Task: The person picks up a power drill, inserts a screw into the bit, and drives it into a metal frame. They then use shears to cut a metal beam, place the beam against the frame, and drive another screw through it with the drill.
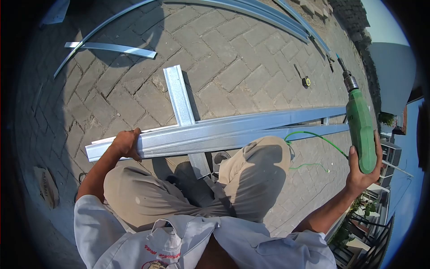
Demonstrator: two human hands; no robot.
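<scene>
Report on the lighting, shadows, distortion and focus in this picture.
Head view: hard sunlight, with bright sheen on the held rail; head view: shadow darkens the left of the paving; head view: dark corners and bowed top rails, probably lens distortion; head view: the drill looks reasonably sharp.

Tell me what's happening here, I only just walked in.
A person with bent knees is working over long metal channels on the paving. The left hand grips the channels near their left end, while the right hand holds up a green drill, its bit pointing away from them. A short metal piece sticks out from the far side, and a tape measure lies beyond.
</scene>
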